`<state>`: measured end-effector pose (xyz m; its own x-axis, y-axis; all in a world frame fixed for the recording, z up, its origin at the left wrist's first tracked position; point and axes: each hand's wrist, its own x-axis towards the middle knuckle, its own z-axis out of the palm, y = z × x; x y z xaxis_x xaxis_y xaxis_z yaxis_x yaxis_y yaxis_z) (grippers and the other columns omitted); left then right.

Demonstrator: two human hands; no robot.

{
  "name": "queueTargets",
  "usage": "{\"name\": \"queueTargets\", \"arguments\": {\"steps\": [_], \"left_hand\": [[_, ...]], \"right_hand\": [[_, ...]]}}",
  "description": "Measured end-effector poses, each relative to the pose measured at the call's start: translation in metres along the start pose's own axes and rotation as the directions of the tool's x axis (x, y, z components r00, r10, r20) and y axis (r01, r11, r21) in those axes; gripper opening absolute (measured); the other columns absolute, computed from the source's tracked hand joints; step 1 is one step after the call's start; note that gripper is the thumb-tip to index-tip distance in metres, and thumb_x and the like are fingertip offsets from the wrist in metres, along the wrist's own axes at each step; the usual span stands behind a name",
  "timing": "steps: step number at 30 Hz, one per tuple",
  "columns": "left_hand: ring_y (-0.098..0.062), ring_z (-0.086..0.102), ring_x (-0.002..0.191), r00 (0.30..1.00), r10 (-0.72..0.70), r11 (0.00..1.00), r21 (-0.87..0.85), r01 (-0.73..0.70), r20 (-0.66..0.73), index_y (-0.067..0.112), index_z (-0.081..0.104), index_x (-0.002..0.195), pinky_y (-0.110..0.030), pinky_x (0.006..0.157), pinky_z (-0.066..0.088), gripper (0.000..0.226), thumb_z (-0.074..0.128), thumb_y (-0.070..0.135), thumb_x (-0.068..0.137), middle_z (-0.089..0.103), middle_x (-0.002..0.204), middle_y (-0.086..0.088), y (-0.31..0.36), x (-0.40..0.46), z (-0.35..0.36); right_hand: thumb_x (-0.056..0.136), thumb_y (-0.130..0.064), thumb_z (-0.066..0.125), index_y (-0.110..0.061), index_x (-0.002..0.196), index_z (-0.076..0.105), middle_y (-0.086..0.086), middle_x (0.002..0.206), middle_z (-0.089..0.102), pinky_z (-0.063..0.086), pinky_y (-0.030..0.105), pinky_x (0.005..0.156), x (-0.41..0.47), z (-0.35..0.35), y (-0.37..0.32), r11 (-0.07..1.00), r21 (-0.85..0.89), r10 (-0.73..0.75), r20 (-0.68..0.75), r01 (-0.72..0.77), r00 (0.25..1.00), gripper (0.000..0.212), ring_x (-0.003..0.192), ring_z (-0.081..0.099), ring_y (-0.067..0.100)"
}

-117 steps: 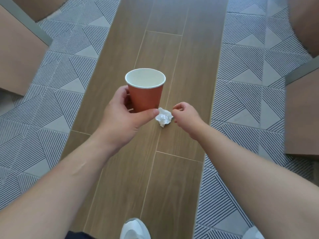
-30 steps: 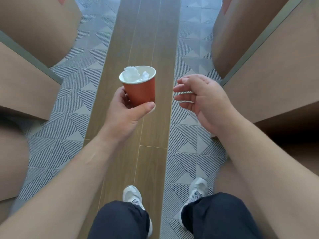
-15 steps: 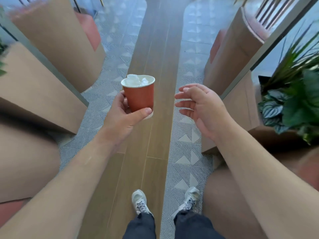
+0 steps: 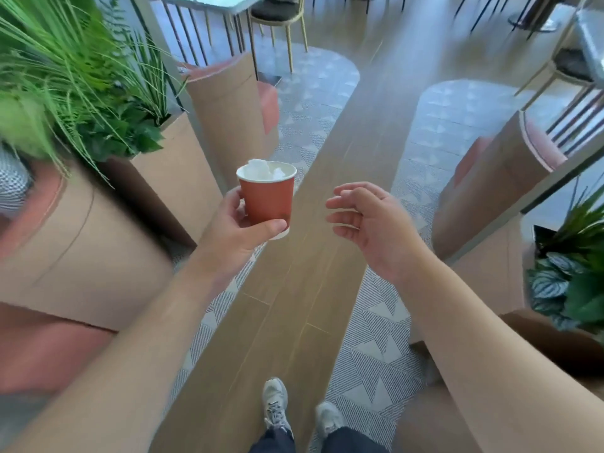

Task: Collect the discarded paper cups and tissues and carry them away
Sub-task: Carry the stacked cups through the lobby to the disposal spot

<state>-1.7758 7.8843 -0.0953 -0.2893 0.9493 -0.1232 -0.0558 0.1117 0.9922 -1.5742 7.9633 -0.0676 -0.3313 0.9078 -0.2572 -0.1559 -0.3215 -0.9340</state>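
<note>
**Nearly cleared: cup and tissue in hand, carrying left to do**

Already the collecting part looks finished, as far as this view shows. The left hand (image 4: 240,228) grips a red paper cup (image 4: 268,199) low on its side, thumb across the front near the base and fingers wrapped behind, holding it upright out in front of the body. Crumpled white tissue (image 4: 263,168) sits inside the cup, its top poking just above the white rim. The right hand (image 4: 369,222) is empty, its fingers loosely spread and slightly bent, hanging in the air to the right of the cup and apart from it.

What remains, by judgement, is the carrying away: the person stands on a wood-look floor strip (image 4: 343,178) that runs ahead between tan booth partitions (image 4: 157,188) and potted plants (image 4: 75,86), with chairs (image 4: 277,14) further on. No bin or drop-off point shows anywhere in view (it may lie beyond the frame), so the load has not yet been disposed of. No other loose cups or tissues can be seen on the patterned floor tiles (image 4: 376,371) or the strip.

As for writing, the cup is plain red with no logo or print on the side facing the camera, and nothing else carries readable lettering.
</note>
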Motion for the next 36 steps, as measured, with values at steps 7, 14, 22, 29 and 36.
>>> {"name": "queueTargets", "arguments": {"steps": [7, 14, 22, 29, 36], "left_hand": [[-0.009, 0.072, 0.097, 0.969, 0.039, 0.999, -0.001, -0.04, -0.244, 0.027, 0.061, 0.121, -0.021, 0.081, 0.055, 0.062, 0.085, 0.019, 0.065, 0.078, 0.1, 0.008, 0.012, -0.067, -0.016], [-0.007, 0.074, 0.098, 0.877, 0.025, 1.0, 0.011, -0.022, -0.48, 0.058, 0.064, 0.101, -0.037, 0.089, 0.054, 0.051, 0.086, 0.041, 0.059, 0.077, 0.106, 0.015, 0.009, -0.157, -0.054], [-0.008, 0.074, 0.096, 0.667, 0.064, 0.992, -0.024, -0.122, -0.742, 0.033, 0.063, 0.119, -0.018, 0.071, 0.056, 0.068, 0.089, 0.032, 0.056, 0.077, 0.11, 0.006, 0.011, -0.292, -0.127], [-0.005, 0.074, 0.093, 0.463, 0.08, 0.991, 0.018, -0.136, -0.883, 0.025, 0.062, 0.12, -0.016, 0.074, 0.055, 0.073, 0.09, 0.024, 0.052, 0.078, 0.102, 0.009, 0.001, -0.45, -0.212], [-0.002, 0.073, 0.085, 0.193, 0.063, 0.991, 0.038, -0.129, -0.979, 0.033, 0.064, 0.111, -0.016, 0.069, 0.053, 0.067, 0.084, 0.042, 0.048, 0.078, 0.095, 0.013, -0.013, -0.605, -0.289]], "right_hand": [[0.088, -0.01, 0.057, -0.014, 0.093, 0.067, 0.001, 0.082, 0.073, 0.051, 0.026, 0.064, -0.021, 0.038, -0.011, 0.998, -0.067, 0.037, 0.237, -0.022, 0.971, 0.012, 0.067, 0.067, 0.015], [0.089, -0.011, 0.058, -0.015, 0.09, 0.067, 0.004, 0.083, 0.071, 0.05, 0.027, 0.063, -0.059, 0.099, -0.004, 0.992, -0.113, 0.098, 0.47, -0.05, 0.877, 0.01, 0.073, 0.064, 0.019], [0.092, -0.014, 0.062, -0.012, 0.092, 0.067, 0.0, 0.077, 0.072, 0.05, 0.025, 0.061, -0.146, 0.218, 0.029, 0.981, -0.19, 0.165, 0.69, -0.045, 0.705, 0.005, 0.067, 0.065, 0.013], [0.094, -0.014, 0.06, -0.014, 0.091, 0.064, 0.003, 0.081, 0.068, 0.046, 0.024, 0.059, -0.267, 0.344, 0.094, 0.96, -0.267, 0.271, 0.811, -0.085, 0.519, 0.005, 0.064, 0.062, 0.013], [0.093, -0.014, 0.061, -0.014, 0.088, 0.066, 0.001, 0.075, 0.07, 0.049, 0.023, 0.057, -0.412, 0.461, 0.172, 0.931, -0.365, 0.356, 0.894, -0.017, 0.274, 0.007, 0.063, 0.062, 0.014]]}}
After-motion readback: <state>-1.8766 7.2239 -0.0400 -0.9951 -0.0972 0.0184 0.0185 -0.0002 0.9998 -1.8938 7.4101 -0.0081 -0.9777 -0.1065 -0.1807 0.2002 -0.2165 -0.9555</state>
